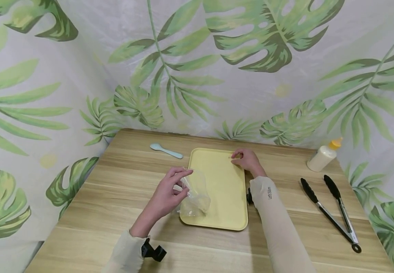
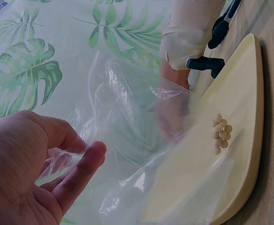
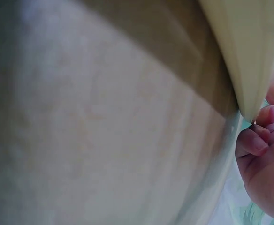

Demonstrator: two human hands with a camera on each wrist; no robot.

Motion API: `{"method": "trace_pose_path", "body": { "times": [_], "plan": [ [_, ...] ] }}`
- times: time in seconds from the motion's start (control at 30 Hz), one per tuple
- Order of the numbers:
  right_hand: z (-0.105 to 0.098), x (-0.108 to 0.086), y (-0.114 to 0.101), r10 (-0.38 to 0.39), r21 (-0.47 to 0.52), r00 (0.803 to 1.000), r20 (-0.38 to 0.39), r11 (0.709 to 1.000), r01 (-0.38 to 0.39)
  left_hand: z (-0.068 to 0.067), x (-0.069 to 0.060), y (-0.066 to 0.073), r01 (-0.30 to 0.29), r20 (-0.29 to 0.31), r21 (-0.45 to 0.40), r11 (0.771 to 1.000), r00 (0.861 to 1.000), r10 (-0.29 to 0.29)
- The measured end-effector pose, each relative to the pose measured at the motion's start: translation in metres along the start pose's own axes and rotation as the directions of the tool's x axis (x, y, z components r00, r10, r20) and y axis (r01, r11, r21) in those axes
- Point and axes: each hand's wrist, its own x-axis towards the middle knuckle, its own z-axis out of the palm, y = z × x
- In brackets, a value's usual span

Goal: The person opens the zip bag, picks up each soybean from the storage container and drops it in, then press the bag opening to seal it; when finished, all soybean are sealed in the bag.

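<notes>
My left hand [image 1: 169, 193] pinches a clear plastic bag [image 1: 197, 193] over the near left part of a yellow tray [image 1: 220, 189]. In the left wrist view the thumb and fingers of the left hand [image 2: 57, 164] grip the thin film of the bag [image 2: 127, 178]. Several small beige balls [image 2: 220, 133] show near the lower edge of the film; whether they lie inside it or behind it I cannot tell. At the tray's far right corner, my right hand [image 1: 248, 161] has thumb and forefinger slightly apart, beside a tiny speck. The right wrist view shows its fingers [image 3: 256, 140] bent by the tray's edge.
A light blue spoon [image 1: 166, 150] lies left of the tray's far end. On the right stand a bottle [image 1: 321, 158] with a yellow cap and, nearer, black and silver tongs [image 1: 335, 220] lying spread apart. A leaf-patterned curtain hangs behind the wooden table [image 1: 115, 189].
</notes>
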Motion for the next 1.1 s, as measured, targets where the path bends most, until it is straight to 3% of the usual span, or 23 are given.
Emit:
{"method": "trace_pose_path", "body": {
  "times": [0.47, 1.1],
  "plan": [
    [0.003, 0.007, 0.001, -0.101, -0.039, 0.995, 0.015, 0.994, 0.101, -0.001, -0.002, 0.0, 0.009, 0.006, 0.006, 1.0, 1.0, -0.009],
    [0.004, 0.012, 0.0, -0.124, -0.078, 0.992, 0.019, 0.989, 0.125, -0.002, -0.001, 0.001, 0.019, 0.01, 0.007, 1.0, 1.0, -0.019]
  ]
}}
